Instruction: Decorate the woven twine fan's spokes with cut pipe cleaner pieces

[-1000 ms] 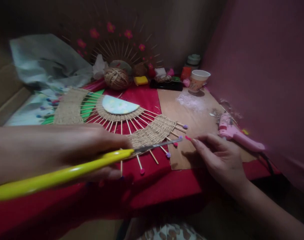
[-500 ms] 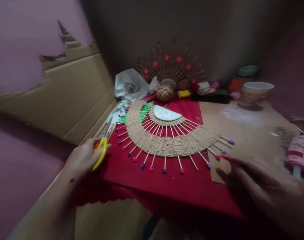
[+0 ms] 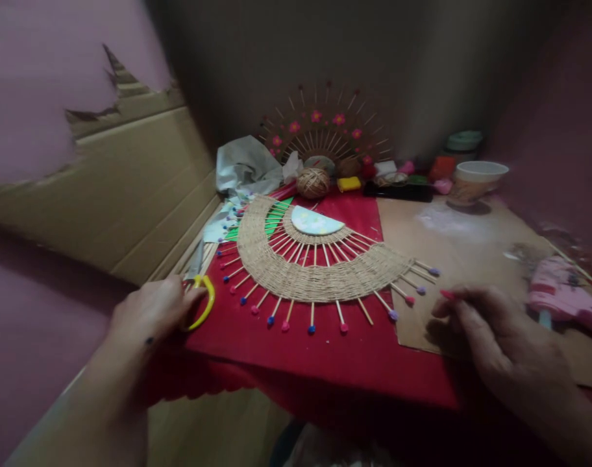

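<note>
My left hand (image 3: 154, 308) is closed around yellow-handled scissors (image 3: 209, 305) at the table's left side, their blades pointing away from me. A half-round woven fan (image 3: 320, 282) lies flat in front of me. Thin sticks fan out from it, many tipped with small blue, pink or purple balls, and a pale blue half-disc (image 3: 318, 222) covers its centre. Just right of the fan, apart from it, my right hand (image 3: 505, 344) hovers with thumb and fingers drawn together. A small pink-red bit shows at its fingertips; whether it is a nail or a held piece is unclear.
Red cloth (image 3: 276, 350) and a brown board (image 3: 422, 253) lie under the work. A pink glue gun (image 3: 563, 292) rests at right, near a cup (image 3: 478, 181). Behind are a twine ball (image 3: 313, 183) and a flowered fan (image 3: 320, 123). Torn cardboard (image 3: 150, 181) stands at left.
My right hand has drawn back from the stick tips at the fan's right edge, and its fingers have curled in. My left hand still holds the scissors, now turned slightly. The view has shifted a little.
</note>
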The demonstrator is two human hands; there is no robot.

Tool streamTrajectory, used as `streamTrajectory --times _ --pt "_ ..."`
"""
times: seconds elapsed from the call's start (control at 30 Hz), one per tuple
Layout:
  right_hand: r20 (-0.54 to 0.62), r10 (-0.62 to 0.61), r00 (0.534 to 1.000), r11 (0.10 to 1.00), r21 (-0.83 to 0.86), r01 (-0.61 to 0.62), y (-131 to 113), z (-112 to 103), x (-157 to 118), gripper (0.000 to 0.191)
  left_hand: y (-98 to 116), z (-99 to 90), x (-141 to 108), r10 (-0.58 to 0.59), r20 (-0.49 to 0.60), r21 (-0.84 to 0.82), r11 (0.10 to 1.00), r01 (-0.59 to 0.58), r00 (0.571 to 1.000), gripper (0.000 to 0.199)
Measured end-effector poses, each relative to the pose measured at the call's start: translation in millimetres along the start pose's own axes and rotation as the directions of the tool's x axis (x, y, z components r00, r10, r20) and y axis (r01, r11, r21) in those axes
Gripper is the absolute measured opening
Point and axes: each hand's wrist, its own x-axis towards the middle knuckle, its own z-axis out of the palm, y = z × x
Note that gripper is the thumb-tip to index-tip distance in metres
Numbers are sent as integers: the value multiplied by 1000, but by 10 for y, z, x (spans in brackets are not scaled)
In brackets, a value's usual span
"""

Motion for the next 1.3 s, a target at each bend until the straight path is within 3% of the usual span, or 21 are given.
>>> streamTrajectory --times 0.1,0.13,0.2,0.27,0.33,0.43,0.47,0.53,0.67,0.77,0.87,0.97,1.03,1.1,1.17,1.3 --pt "64 193 979 976 90 -198 -12 -4 -4 16 223 -270 -41 -52 7 55 997 51 999 62" --pt "79 216 973 971 84 -223 -16 -7 4 17 349 -346 -40 -7 -31 39 999 8 999 64" --pt "122 274 954 946 147 -290 -26 -13 35 17 686 -470 -39 200 -148 -3 979 -203 969 58" --pt "181 322 929 895 262 -361 -37 -19 73 18 1114 -552 -61 410 -266 -210 859 -468 872 43" --pt "242 371 897 819 370 -439 -47 -27 107 20 1567 -587 -106 621 -324 -356 619 -700 714 29" --pt "326 421 846 705 470 -532 -55 -42 142 22 2150 -566 -161 764 -441 -346 340 -874 471 24" --pt "347 426 836 680 487 -548 -58 -47 151 23 2298 -548 -168 786 -455 -325 292 -900 419 21" --pt "372 425 825 651 507 -565 -66 -53 166 23 2514 -510 -169 822 -450 -270 246 -931 348 15" --pt "386 431 816 629 520 -578 -75 -57 187 24 2703 -467 -164 890 -372 -205 198 -958 264 9" --pt "380 438 815 590 563 -579 -58 -79 198 21 2742 -482 -163 901 -346 -228 191 -955 263 10" --pt "365 430 826 495 669 -554 -24 -131 225 18 2767 -557 -138 896 -292 -402 202 -893 334 15" --pt "359 394 846 400 762 -509 11 -180 270 18 2789 -670 -93 902 -111 -718 217 -661 417 18" --pt "355 373 857 388 779 -492 26 -198 296 19 2803 -736 -69 905 45 -864 248 -439 423 16" --pt "342 352 872 441 761 -476 25 -209 312 21 2821 -775 -50 899 134 -919 270 -287 416 13" --pt "290 327 899 575 694 -433 0 -221 329 19 2847 -788 -25 897 157 -939 265 -219 414 11" --pt "19 290 957 854 446 -268 -78 -257 454 13 2933 -768 75 912 113 -968 191 -164 394 14"
